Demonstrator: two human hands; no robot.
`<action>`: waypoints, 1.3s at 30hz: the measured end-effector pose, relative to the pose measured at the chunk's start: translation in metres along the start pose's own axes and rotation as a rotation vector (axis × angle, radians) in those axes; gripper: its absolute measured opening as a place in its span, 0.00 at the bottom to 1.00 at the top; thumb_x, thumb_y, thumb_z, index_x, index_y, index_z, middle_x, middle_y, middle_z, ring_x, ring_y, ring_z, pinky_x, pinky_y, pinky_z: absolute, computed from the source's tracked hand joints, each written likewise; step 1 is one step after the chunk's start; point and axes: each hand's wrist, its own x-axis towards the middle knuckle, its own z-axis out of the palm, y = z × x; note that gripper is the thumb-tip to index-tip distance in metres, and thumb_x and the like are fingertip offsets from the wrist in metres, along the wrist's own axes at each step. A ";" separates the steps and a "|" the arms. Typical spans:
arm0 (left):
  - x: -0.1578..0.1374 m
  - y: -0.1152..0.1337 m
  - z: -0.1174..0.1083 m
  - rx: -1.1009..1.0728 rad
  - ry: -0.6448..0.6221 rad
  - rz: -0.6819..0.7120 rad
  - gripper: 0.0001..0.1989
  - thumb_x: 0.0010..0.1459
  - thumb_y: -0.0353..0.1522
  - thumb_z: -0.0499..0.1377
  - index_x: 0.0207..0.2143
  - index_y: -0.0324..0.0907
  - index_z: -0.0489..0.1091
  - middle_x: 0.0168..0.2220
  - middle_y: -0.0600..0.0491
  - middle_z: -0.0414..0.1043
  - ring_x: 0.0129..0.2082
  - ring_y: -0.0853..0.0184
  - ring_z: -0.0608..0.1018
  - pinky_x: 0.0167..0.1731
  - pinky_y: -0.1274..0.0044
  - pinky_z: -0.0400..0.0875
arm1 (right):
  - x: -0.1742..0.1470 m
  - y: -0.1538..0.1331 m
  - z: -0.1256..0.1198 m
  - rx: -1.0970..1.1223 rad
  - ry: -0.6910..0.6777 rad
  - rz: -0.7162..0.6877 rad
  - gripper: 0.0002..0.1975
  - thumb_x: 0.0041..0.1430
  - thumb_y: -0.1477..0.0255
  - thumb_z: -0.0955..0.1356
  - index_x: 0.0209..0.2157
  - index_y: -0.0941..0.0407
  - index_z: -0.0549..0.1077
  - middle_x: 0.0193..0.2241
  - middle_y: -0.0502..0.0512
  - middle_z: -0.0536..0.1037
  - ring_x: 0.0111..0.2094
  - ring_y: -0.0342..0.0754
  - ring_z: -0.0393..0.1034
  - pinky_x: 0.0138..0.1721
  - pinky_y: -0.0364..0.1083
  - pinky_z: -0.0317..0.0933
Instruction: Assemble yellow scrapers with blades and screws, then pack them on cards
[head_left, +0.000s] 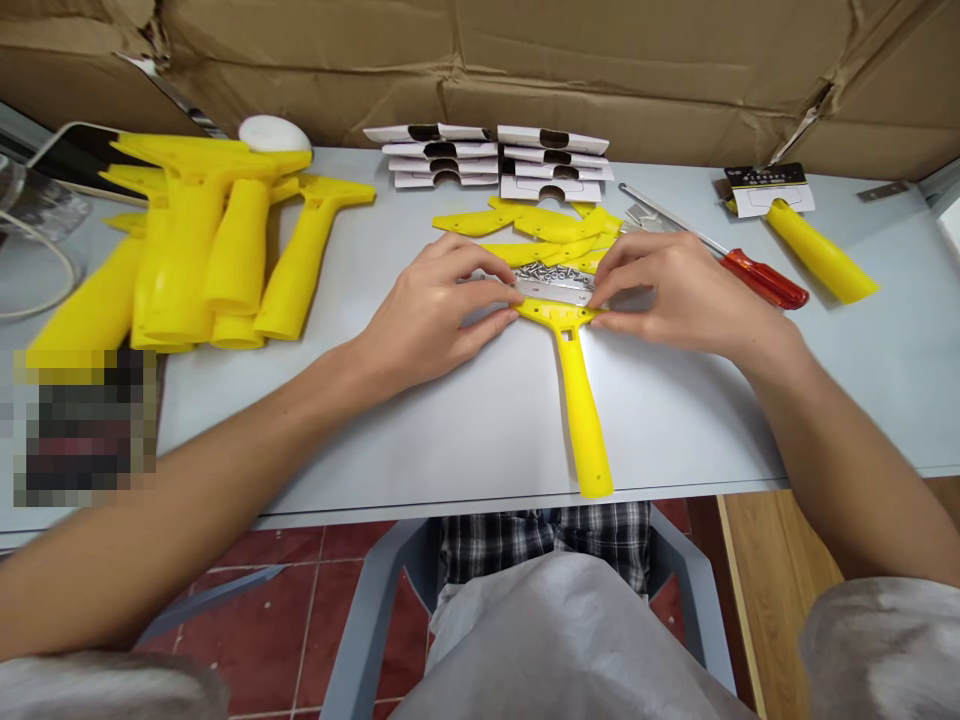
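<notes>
At the centre of the frame, we have the yellow plastic T-shaped scraper handle (581,410) lying on the pale grey tabletop (450,440). Our left hand (457,305) and right hand (660,290) pinch lightly at opposite ends of its head and the flat silver metal blade (555,291) there. We judge that uneven fingertip pressure could skew the blade off its seat, or a slip could nick a finger. The small silver loose screws (553,273) lie just above the blade; a knuckle nudge could scatter them. The head faces the top of the frame; the long axis runs nearly vertical, its grip end pointing down and slightly right, near the table's front edge.
</notes>
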 end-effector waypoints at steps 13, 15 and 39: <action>-0.002 0.002 0.004 0.008 -0.022 -0.048 0.13 0.80 0.38 0.65 0.55 0.50 0.90 0.59 0.46 0.89 0.60 0.50 0.88 0.64 0.54 0.85 | 0.002 0.003 0.002 0.018 -0.026 -0.027 0.12 0.76 0.65 0.74 0.47 0.55 0.91 0.51 0.59 0.86 0.53 0.50 0.80 0.64 0.52 0.70; -0.001 0.002 0.003 0.017 -0.017 -0.036 0.13 0.80 0.38 0.65 0.54 0.49 0.91 0.58 0.46 0.90 0.59 0.50 0.88 0.63 0.54 0.86 | 0.002 0.003 0.002 0.008 -0.024 -0.022 0.12 0.75 0.65 0.74 0.48 0.55 0.92 0.52 0.59 0.86 0.53 0.51 0.80 0.63 0.52 0.70; 0.002 0.002 0.000 0.022 0.074 0.097 0.05 0.76 0.32 0.71 0.50 0.48 0.88 0.55 0.47 0.91 0.54 0.55 0.89 0.55 0.60 0.85 | -0.001 -0.002 0.000 0.022 0.019 0.009 0.16 0.74 0.61 0.74 0.49 0.57 0.91 0.56 0.63 0.84 0.57 0.52 0.78 0.67 0.54 0.72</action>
